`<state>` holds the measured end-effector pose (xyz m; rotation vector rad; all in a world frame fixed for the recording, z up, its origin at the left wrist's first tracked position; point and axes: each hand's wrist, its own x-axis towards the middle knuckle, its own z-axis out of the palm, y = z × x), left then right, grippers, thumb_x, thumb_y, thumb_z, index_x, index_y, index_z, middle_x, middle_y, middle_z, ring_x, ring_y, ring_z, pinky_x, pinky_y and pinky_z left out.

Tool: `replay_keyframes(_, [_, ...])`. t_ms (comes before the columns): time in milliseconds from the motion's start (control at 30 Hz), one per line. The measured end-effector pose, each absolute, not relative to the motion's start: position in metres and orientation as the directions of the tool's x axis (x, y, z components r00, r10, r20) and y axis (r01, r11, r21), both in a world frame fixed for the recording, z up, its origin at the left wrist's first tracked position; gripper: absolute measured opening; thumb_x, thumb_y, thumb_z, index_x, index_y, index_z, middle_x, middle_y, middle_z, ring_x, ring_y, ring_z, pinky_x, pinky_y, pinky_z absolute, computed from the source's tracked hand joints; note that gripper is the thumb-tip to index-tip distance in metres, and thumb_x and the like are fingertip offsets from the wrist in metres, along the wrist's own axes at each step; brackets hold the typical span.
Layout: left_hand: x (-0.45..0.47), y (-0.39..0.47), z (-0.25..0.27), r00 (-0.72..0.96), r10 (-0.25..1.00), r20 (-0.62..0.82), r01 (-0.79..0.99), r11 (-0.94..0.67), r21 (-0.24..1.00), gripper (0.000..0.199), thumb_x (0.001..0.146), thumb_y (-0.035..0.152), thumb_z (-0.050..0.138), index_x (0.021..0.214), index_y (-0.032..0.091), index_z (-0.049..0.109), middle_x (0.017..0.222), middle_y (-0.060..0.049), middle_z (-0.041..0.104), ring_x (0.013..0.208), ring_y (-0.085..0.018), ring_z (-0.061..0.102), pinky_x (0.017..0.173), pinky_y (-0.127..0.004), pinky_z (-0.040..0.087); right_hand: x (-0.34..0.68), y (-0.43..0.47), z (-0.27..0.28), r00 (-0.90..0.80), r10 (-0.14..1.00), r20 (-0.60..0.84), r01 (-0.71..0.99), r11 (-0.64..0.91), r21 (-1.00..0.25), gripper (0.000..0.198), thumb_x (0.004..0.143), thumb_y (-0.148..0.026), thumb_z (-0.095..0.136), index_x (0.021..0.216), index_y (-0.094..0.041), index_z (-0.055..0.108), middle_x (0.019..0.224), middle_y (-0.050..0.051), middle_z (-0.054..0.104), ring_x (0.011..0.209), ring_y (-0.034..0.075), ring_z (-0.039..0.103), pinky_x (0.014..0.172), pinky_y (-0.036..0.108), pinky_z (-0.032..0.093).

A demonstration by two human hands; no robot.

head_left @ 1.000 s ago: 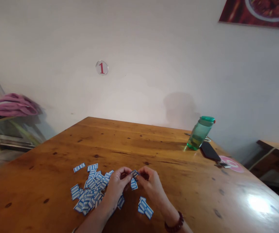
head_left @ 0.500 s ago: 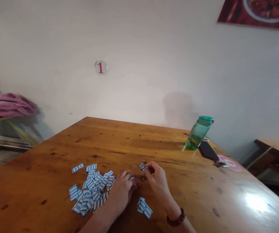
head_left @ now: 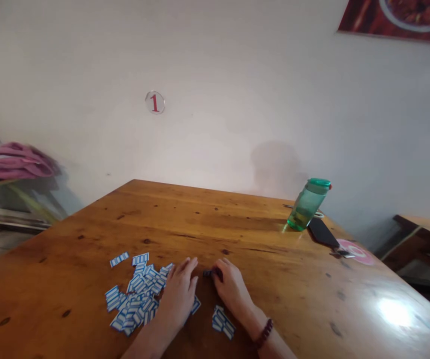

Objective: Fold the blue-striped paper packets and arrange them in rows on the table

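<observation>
Small cards (head_left: 138,289) with blue and white stripes lie in a loose heap on the wooden table. My left hand (head_left: 179,289) rests over the heap's right edge, fingers stretched out and thumb apart. A striped card (head_left: 196,305) sticks out from beside its thumb. My right hand (head_left: 233,289), with a dark bead bracelet at the wrist, pinches a small card (head_left: 207,273) that looks dark and tilted. Whether it is one card or more, I cannot tell. Below that hand lie a few overlapping striped cards (head_left: 222,321).
On the table's far right are a green bottle (head_left: 308,205), a black phone (head_left: 322,232), keys (head_left: 342,253) and a pink round disc (head_left: 360,253). The table (head_left: 185,219) meets a white wall. A pink cloth (head_left: 15,160) lies at far left.
My right hand has come down toward the table with its card, which has turned from face-on to edge-on. My left hand has shifted left and its fingers have opened out.
</observation>
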<state>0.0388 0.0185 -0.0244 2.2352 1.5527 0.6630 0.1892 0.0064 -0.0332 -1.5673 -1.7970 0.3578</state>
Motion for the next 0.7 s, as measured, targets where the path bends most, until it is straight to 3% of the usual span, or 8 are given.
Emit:
replay_keyframes(133, [0.043,0.015,-0.039,0.338,0.933,0.125,0.794,-0.354,0.494,0.051,0.075,0.008,0.030,0.124,0.009,0.043,0.132,-0.014,0.044,0.126,-0.021,0.032,0.104,-0.045,0.022,0.191,0.007,-0.035,-0.036,0.951,0.306,0.779,0.218,-0.588,0.016,0.071,-0.005,0.047,0.070,-0.018,0.056,0.073,0.004,0.057,0.068,0.016,0.052,0.062,0.023,0.036])
replay_keyframes(433, [0.042,0.007,-0.051,0.458,0.886,0.072,0.725,-0.419,0.546,0.059,0.073,0.006,0.030,0.132,0.008,0.029,0.138,-0.015,0.031,0.128,-0.021,0.022,0.105,-0.045,0.020,0.190,0.007,-0.031,-0.055,0.958,0.280,0.780,0.217,-0.587,0.015,0.073,-0.005,0.048,0.070,-0.017,0.057,0.072,0.003,0.057,0.067,0.015,0.051,0.061,0.023,0.036])
replay_keyframes(700, [0.046,0.010,-0.061,0.410,0.905,0.110,0.696,-0.389,0.603,0.060,0.070,0.002,0.030,0.130,0.006,0.032,0.137,-0.016,0.033,0.128,-0.023,0.023,0.105,-0.047,0.019,0.188,0.006,-0.027,-0.063,0.962,0.266,0.800,0.208,-0.563,0.016,0.074,-0.006,0.047,0.069,-0.016,0.058,0.072,0.004,0.057,0.066,0.015,0.052,0.060,0.023,0.036])
